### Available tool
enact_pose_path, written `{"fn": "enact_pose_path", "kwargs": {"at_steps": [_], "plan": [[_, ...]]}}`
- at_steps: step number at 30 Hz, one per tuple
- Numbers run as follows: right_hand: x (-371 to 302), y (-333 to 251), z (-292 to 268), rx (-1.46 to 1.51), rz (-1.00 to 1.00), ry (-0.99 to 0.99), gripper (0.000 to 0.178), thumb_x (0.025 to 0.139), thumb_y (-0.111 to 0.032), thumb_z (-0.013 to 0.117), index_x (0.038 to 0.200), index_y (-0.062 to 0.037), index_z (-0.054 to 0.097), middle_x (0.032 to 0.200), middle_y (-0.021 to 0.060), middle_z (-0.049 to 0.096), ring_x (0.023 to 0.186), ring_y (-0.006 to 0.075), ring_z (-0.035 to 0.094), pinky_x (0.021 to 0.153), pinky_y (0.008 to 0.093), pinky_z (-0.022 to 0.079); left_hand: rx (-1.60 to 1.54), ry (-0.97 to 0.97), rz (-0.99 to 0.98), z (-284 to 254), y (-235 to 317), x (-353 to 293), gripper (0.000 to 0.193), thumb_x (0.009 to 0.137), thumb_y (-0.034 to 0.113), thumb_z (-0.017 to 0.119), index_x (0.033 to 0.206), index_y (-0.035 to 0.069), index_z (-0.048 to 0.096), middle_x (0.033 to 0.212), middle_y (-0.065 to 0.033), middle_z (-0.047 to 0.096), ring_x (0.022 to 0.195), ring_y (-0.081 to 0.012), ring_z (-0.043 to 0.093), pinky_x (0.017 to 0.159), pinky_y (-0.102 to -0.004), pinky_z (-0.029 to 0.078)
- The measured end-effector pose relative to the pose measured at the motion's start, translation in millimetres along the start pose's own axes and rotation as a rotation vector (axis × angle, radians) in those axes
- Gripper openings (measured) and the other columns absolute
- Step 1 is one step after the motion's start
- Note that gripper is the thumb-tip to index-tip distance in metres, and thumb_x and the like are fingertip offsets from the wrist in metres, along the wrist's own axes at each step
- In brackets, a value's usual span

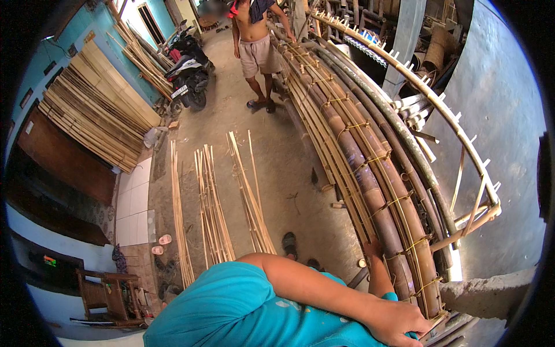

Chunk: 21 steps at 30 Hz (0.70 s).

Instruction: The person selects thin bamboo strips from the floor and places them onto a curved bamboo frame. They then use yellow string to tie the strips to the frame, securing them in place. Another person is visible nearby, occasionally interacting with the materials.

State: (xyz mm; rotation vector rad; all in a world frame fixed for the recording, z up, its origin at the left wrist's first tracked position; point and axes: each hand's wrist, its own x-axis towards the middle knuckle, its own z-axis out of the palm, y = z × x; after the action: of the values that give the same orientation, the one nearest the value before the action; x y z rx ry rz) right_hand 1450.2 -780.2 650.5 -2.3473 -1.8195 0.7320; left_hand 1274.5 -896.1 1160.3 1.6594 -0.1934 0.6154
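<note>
1. Teal shirt (231,295) fabric lies closest in the head view, with the wearer's left arm reaching across the body toward the lower right.
2. Left hand (402,324): fingers curled downward, over or against a scrap of teal cloth, perhaps the right sleeve (391,296). Whether it grips anything, I cannot tell.
3. Right hand (374,248): at the near side of the bamboo bundle (367,185), seemingly resting on it. Its fingers are too foreshortened to tell how far they close, or whether they hold a piece.
4. That bundle, long poles and pale slats bound by thin yellow ties (378,157), runs from beside the wearer up to a bare-chested co-worker (260,55), whose hand is by the far end.
5. Judging by the contact, the step in hand is a pause or a steadying touch at the bundle; any next move on it would call for freeing the left hand and getting a firm hold between ties.
6. Containers: none shows within reach. At upper right, a brown barrel-like cylinder (436,49) leans among clutter; its inside is hidden. Loose bamboo strips (214,202) lie in separate groups on the floor (283,156).
</note>
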Motion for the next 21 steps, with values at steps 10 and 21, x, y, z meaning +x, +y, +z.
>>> {"fn": "enact_pose_path", "kwargs": {"at_steps": [10,21], "plan": [[-15.4,-41.9,-31.6,0.002,0.097,-0.083,0.072,0.091,-0.042,0.056,0.146,-0.0002,0.036,0.149,0.0256,0.038,0.139,0.0424,0.036,0.115,0.0468,0.029,-0.011,0.128,0.021,-0.6,-5.6,-5.1,0.036,0.091,0.035,0.068,0.078,0.002,0.062,0.071,-0.0154,0.064,0.061,-0.0269,0.061,0.058,-0.0372,0.047],[0.4,-11.3,-8.5,0.094,0.050,-0.029,0.074,0.088,-0.041,0.057,0.145,0.0024,0.036,0.149,0.0272,0.038,0.139,0.0411,0.036,0.114,0.0451,0.030,-0.020,0.106,-0.060,-6.8,2.0,-3.9,0.034,0.092,0.034,0.067,0.086,0.001,0.068,0.081,-0.0169,0.069,0.071,-0.0278,0.065,0.063,-0.0367,0.049]]}}
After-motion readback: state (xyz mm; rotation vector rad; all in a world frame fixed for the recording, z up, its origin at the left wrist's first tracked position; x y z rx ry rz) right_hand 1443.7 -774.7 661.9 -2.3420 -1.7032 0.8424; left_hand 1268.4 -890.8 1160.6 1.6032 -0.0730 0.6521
